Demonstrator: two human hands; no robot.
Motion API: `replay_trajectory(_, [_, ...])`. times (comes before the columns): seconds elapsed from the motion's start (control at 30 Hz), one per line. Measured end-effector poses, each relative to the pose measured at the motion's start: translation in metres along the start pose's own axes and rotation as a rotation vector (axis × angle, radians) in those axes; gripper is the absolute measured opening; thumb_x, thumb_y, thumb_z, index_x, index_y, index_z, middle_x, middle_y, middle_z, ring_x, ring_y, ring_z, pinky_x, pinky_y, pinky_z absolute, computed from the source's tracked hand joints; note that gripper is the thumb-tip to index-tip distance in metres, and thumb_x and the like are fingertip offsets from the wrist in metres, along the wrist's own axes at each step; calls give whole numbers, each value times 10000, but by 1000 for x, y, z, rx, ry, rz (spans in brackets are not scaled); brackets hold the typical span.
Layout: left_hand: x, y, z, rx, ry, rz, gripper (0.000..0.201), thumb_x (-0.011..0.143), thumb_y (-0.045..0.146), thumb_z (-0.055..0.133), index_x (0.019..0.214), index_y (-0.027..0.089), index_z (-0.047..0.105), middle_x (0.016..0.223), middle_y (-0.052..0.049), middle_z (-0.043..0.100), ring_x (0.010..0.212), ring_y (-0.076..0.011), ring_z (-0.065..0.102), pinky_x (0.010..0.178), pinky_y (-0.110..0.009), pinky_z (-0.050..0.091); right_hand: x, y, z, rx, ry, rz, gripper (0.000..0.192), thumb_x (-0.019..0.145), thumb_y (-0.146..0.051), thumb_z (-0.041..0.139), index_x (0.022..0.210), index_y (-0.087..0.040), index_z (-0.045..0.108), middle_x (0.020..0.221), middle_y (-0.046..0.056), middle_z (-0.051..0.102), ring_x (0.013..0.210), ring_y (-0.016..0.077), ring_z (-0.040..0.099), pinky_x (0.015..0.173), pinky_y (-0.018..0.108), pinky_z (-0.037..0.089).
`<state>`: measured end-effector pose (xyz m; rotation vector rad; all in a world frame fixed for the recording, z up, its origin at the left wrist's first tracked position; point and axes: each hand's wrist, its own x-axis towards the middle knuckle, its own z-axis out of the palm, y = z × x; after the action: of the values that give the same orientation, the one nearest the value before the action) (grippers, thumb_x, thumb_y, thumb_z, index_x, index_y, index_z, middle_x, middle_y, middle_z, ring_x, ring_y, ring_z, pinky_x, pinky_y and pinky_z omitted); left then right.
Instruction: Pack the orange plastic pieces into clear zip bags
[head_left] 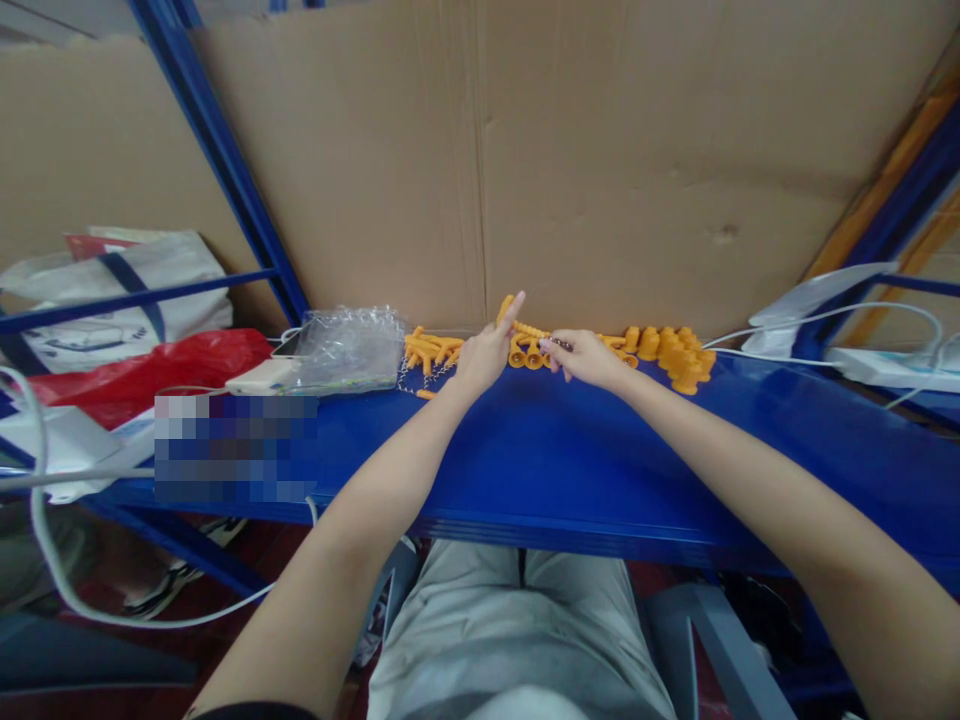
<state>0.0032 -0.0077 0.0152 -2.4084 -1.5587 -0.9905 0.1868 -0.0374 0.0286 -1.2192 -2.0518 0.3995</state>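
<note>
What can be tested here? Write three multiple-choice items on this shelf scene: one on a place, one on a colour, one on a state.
1. Where does the clear plastic bag lie?
A. left of the left hand
B. right of the right hand
C. on the person's lap

2. What colour are the small plastic parts on the blue shelf?
A. green
B. orange
C. white

3. What is the left hand doing?
A. resting flat and empty
B. holding an orange piece up at its fingertips
C. gripping a white cable

Answers: 1 A, the bag sits left of both hands; 2 B, every part in the row is orange; 3 B, an orange piece rises from its fingers, near the right hand.
</note>
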Motion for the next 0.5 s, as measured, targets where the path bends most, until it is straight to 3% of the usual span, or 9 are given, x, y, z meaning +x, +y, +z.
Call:
replay_trajectory(0.2, [-3,3,2,80,-54,62,438,995,315,455,1426,250,484,1107,-110,743,947,-222,715,865,-316,517,-7,10,-15,12,10,-21,390,895,-515,541,677,-194,577,571,-3,609,442,105,529,491,235,428])
replay_trajectory(0.33, [-4,4,4,91,-47,56,408,976,322,492,1376,259,538,1064,-84,758,975,-229,718,874,-313,518,-13,29,-39,-7,122,66,365,876,-524,551,794,-183,651,658,38,670,489,136,576,487,261,458])
replay_trajectory(0.5, [-4,2,4,119,-49,-28,396,961,335,506,1343,245,556,1009,-77,761,985,-255,715,875,-334,515,-18,59,-83,-399,340,200,327,915,-393,485,925,-167,721,857,138,733,773,242,689,684,346,526])
